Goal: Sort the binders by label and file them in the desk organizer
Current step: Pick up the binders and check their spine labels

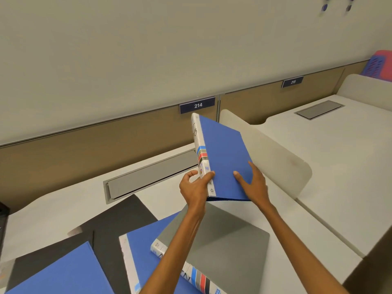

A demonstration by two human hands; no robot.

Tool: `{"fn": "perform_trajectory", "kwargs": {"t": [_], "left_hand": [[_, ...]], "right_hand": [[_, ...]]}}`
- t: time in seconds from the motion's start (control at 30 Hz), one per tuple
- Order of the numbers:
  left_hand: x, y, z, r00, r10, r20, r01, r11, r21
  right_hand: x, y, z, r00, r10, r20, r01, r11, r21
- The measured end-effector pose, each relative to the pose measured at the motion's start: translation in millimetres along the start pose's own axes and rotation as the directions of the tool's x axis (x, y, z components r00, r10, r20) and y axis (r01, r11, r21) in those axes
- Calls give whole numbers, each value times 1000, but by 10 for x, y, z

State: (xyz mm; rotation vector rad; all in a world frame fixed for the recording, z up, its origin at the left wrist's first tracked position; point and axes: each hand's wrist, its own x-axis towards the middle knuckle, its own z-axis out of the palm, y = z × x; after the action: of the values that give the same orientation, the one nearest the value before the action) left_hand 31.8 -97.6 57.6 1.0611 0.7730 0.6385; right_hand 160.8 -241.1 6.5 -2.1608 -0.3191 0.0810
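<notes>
Blue binder (224, 158) tilted, white striped spine — left fingers (209, 175) pinch spine, right fingers (240, 177) spread.

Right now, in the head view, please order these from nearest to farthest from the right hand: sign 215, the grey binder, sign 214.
1. grey binder, flat on the desk just below the right hand.
2. sign 214, on the partition ahead, slightly left.
3. sign 215, farther along the partition, to the right.
</notes>
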Motion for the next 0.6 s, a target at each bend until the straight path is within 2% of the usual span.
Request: {"fn": "perform_trajectory", "kwargs": {"t": [0.1, 0.17, 0.23, 0.27, 0.3, 0.33, 0.43, 0.6], "left_hand": [[57, -37, 45, 990, -140, -23, 135, 980, -144], [89, -64, 76, 980, -195, -34, 185, 962, -203], [108, -122, 130, 973, -229, -32, 217, 954, -207], [107, -161, 166, 969, -245, -25, 235, 952, -197], [102, -206, 208, 965, -261, -17, 253, 950, -183], [97, -252, 254, 962, -273, -7, 268, 948, -170], [109, -361, 396, 958, -280, 57, 285, 947, -148], [181, -536, 483, 933, -287, 217, 316, 942, -114]], "right_hand": [[-150, 256, 5, 978, 202, -55, -203, 979, -14], [-202, 314, 3, 922, 388, -20, -378, 909, 178], [-201, 287, -10, 837, 518, 179, -531, 685, 499], [-188, 259, -17, 812, 501, 301, -564, 538, 627], [-169, 238, -23, 810, 453, 373, -562, 415, 715], [-141, 229, -26, 822, 420, 384, -536, 345, 771], [-10, 249, -51, 844, 445, 301, -467, 332, 820], [272, 488, -191, 796, 527, 297, -480, 252, 841]]}}
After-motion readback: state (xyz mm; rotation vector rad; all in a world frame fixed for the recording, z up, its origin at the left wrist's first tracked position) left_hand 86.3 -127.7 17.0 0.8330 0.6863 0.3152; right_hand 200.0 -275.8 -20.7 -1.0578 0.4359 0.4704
